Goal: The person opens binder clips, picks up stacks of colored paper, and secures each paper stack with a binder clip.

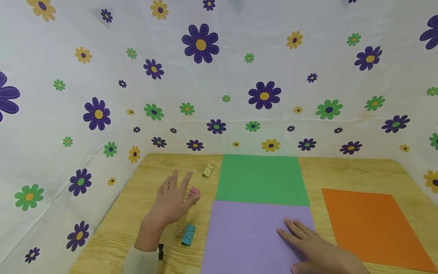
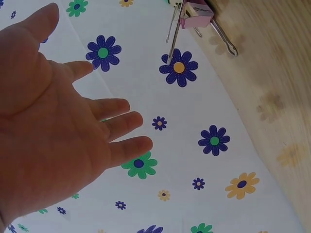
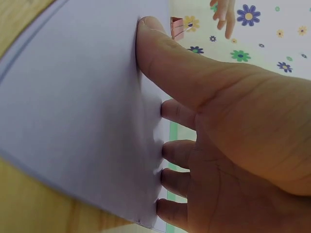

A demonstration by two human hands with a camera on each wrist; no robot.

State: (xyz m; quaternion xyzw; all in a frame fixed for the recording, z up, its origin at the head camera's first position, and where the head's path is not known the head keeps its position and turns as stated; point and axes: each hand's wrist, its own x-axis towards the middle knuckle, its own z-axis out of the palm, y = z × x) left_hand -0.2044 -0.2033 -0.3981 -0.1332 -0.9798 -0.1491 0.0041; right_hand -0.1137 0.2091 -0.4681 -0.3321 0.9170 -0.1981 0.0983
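Observation:
My left hand [image 1: 172, 201] hovers with spread fingers above a pink binder clip [image 1: 194, 191], partly covering its wire handles. In the left wrist view the palm [image 2: 53, 121] is bare, and the pink clip [image 2: 197, 15] shows at the top. Below that hand lies a blue binder clip [image 1: 188, 234]; beyond it, a yellow one [image 1: 207, 170]. A black clip [image 1: 161, 252] is half hidden by the sleeve. My right hand [image 1: 313, 247] rests its fingertips on a purple sheet [image 1: 253, 236]. The right wrist view shows thumb and fingertips touching that sheet [image 3: 82, 102].
A green sheet [image 1: 261, 179] lies behind the purple one, their edges meeting. An orange sheet [image 1: 373, 226] lies to the right on the wooden table [image 1: 137, 201]. White flowered cloth [image 1: 232, 72] encloses the back and sides.

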